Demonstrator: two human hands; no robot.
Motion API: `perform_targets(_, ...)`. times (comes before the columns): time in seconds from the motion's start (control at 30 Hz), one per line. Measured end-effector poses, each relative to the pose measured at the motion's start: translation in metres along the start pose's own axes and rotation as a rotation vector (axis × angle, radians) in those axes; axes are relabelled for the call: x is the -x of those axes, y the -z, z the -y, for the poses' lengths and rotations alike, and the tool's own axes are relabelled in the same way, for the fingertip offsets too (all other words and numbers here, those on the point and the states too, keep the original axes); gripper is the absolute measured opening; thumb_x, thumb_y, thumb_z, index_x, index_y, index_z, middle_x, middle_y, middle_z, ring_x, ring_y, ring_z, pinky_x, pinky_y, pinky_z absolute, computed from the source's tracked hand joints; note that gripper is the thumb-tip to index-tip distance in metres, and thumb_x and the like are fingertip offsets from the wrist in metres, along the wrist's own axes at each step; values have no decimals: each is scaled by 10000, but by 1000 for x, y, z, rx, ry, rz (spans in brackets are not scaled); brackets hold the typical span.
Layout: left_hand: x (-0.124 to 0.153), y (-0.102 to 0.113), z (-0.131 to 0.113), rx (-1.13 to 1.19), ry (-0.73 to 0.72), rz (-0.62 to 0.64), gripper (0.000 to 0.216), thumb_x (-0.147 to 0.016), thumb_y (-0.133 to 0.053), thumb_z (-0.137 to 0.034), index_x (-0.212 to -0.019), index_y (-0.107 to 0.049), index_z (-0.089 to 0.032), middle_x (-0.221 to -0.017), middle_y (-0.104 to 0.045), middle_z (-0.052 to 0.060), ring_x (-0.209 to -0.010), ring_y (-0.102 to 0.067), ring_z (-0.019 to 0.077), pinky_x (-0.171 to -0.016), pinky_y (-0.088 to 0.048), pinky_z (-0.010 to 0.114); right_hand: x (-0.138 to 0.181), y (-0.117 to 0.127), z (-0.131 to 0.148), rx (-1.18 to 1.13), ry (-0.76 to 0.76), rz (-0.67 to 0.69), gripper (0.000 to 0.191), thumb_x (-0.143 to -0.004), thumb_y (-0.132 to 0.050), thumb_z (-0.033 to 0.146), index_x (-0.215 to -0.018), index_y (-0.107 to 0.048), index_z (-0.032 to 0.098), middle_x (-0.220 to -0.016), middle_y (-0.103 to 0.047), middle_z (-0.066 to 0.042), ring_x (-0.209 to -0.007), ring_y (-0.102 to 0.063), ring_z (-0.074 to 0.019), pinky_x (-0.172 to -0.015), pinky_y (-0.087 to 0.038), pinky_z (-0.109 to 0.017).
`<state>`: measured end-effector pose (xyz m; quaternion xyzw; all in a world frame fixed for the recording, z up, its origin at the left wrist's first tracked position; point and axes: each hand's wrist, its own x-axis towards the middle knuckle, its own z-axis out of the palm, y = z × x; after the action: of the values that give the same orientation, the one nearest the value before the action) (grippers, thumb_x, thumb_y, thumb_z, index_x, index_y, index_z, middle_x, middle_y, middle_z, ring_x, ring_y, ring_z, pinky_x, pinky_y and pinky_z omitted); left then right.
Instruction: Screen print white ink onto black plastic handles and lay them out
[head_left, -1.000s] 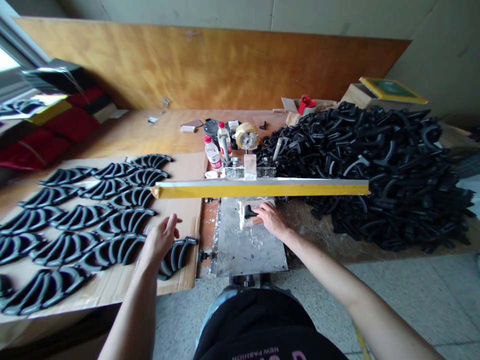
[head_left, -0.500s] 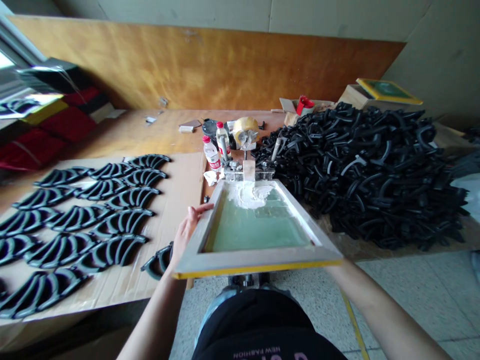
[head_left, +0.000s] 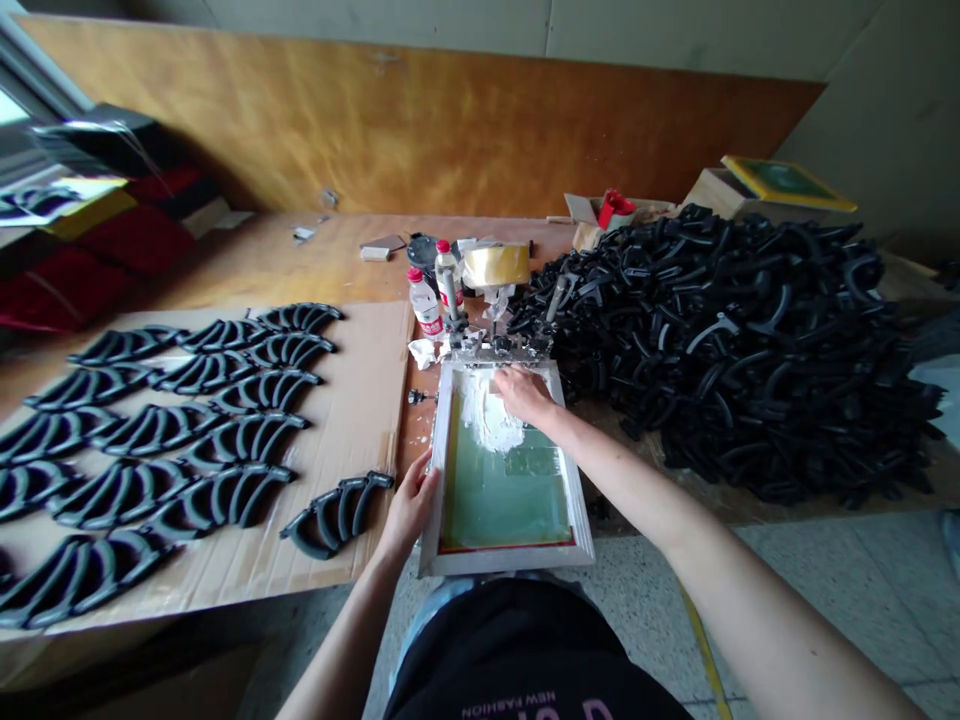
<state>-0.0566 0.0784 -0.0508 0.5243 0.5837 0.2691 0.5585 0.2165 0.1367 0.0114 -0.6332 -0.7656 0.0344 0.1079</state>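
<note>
A wooden-framed printing screen (head_left: 504,556) with green mesh lies flat on the press at the table's front edge. White ink (head_left: 484,415) is heaped at its far end. My left hand (head_left: 411,505) grips the frame's left rail near the front corner. My right hand (head_left: 523,394) reaches to the far end of the screen, fingers curled over something at the ink that I cannot make out. A single black curved plastic part (head_left: 336,512) lies on the cardboard just left of my left hand.
Rows of black curved parts (head_left: 165,430) lie on a cardboard sheet (head_left: 360,400) at the left. A big heap of black parts (head_left: 742,340) fills the right. Two bottles (head_left: 427,300) and a tape roll (head_left: 496,265) stand behind the press. Boxes (head_left: 720,185) sit at the back right.
The screen was raised on its hinge, then swung down flat. My left hand went from the cardboard to the frame's left rail. My right hand moved from under the screen onto its far end.
</note>
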Motion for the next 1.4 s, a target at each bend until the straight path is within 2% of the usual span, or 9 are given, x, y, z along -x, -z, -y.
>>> perform_targets(0.2, 2, -1, -3, 41, 7, -14, 607, -751, -661, -551, -1252, -622, -209, -911, -721, 56, -934, -669, 244, -810, -519, 315, 48, 21, -4, -120, 417, 135, 120, -802, -586, 80, -786, -629, 191, -799, -640, -38, -821, -554, -194, -712, -402, -283)
perform_targets(0.4, 9, 1, -14, 66, 23, 28, 659, -764, -647, -561, -1308, -567, -199, -876, -725, 51, -765, -671, 211, -671, -519, 284, 53, 9, 1, -78, 282, -3, 150, -854, -536, 82, -861, -654, 175, -870, -646, -65, -906, -547, -213, -745, -416, -300)
perform_targets(0.57, 16, 0, -30, 90, 75, -9, 673, -717, -700, -541, -1288, -586, -204, -795, -725, 36, -682, -657, 198, -566, -474, 253, 64, 2, 1, -146, 334, 5, 128, -866, -575, 121, -937, -666, 176, -906, -656, -68, -926, -561, -210, -797, -443, -310)
perform_targets(0.83, 33, 19, -82, 149, 30, 16, 660, -705, -693, -607, -1243, -633, -229, -936, -725, 36, -767, -645, 194, -634, -484, 247, -18, 49, -34, -124, -138, -194, 587, -841, -706, 355, -1391, -503, 325, -1042, -693, -35, -895, -645, -194, -799, -472, -284)
perform_targets(0.97, 27, 24, -123, 208, -114, -32, 544, -777, -577, -670, -1017, -705, -198, -908, -688, 21, -757, -606, 167, -632, -475, 240, 4, 59, -78, -169, -382, -375, 356, -938, -550, 319, -1274, -612, 220, -933, -726, -37, -809, -664, -184, -775, -495, -282)
perform_targets(1.07, 9, 17, -154, 411, -308, -63, 476, -761, -624, -626, -974, -680, -204, -920, -680, 32, -795, -623, 172, -665, -504, 255, 38, 36, -93, -248, -526, -355, 301, -944, -477, 241, -1090, -679, 72, -802, -725, -38, -702, -646, -151, -717, -513, -239)
perform_targets(1.23, -11, -5, -171, 566, -343, -104, 446, -803, -602, -530, -1111, -624, -209, -911, -686, 35, -791, -647, 161, -652, -521, 261, 71, -22, -57, -320, -237, -146, 320, -809, -710, 257, -1094, -682, 113, -962, -726, -55, -888, -649, -155, -877, -498, -280)
perform_targets(1.3, -5, -19, -153, 592, -228, -95, 469, -811, -596, -533, -1133, -610, -191, -884, -699, 45, -756, -653, 156, -614, -511, 243, 74, -29, -35, -285, -121, -67, 328, -782, -757, 234, -1102, -692, 192, -1026, -707, -63, -981, -625, -195, -940, -465, -359)
perform_targets(1.4, 17, -45, -112, 512, 100, 143, 555, -790, -629, -572, -1163, -602, -163, -998, -724, 116, -775, -683, 192, -576, -516, 259, 81, -21, 3, -229, -95, -72, 172, -845, -703, 252, -1014, -718, 224, -967, -673, -53, -965, -585, -203, -906, -448, -363)
